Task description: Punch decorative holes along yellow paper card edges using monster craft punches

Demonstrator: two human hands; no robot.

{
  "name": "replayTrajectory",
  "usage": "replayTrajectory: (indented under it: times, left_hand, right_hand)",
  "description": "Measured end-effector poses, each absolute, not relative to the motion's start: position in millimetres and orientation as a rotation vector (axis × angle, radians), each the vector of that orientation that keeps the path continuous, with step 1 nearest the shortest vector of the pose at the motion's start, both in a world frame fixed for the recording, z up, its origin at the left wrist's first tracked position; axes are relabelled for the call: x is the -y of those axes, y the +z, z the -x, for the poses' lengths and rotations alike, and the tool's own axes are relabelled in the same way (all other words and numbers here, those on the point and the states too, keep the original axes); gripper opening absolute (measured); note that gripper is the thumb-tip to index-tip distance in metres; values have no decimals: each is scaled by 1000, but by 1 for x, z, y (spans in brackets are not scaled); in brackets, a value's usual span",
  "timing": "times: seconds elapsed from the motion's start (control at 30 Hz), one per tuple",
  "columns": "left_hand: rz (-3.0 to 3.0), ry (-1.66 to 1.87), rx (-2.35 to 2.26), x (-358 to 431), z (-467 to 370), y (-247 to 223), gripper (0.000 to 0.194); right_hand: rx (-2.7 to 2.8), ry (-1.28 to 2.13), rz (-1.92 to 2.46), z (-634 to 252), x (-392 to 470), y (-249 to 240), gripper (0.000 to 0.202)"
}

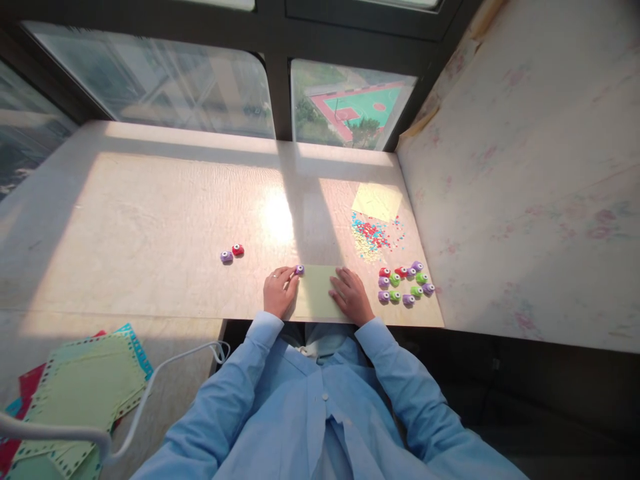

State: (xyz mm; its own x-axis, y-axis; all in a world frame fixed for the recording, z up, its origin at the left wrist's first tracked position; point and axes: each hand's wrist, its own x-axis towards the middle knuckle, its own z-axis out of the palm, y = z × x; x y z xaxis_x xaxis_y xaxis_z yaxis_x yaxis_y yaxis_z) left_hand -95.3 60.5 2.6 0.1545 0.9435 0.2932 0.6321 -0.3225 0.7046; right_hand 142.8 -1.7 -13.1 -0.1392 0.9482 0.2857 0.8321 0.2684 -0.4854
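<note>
A pale green sheet of paper (320, 293) lies at the table's front edge between my hands. At its upper left corner sits a small purple punch (299, 270), held by the fingers of my left hand (281, 290). My right hand (351, 295) rests on the sheet's right edge with its fingers spread. Several red, green and purple punches (395, 295) stand in a group to the right. Farther left are another purple punch (227, 257) and a red punch (238, 250).
Punched-out bits (373, 237) in red, blue and yellow lie at the back right beside a yellow sheet (377, 201). At the lower left, punched sheets (83, 380) are stacked near a white curved cable (145, 400). A patterned wall (525, 200) bounds the right side.
</note>
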Motion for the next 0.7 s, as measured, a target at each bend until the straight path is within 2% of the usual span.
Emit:
replayTrajectory:
  times: [0.7]
  left_hand:
    - [-2000,1006,-1501,-59,94,5,28]
  right_hand:
    - [1994,291,1573,-148,9,-22,38]
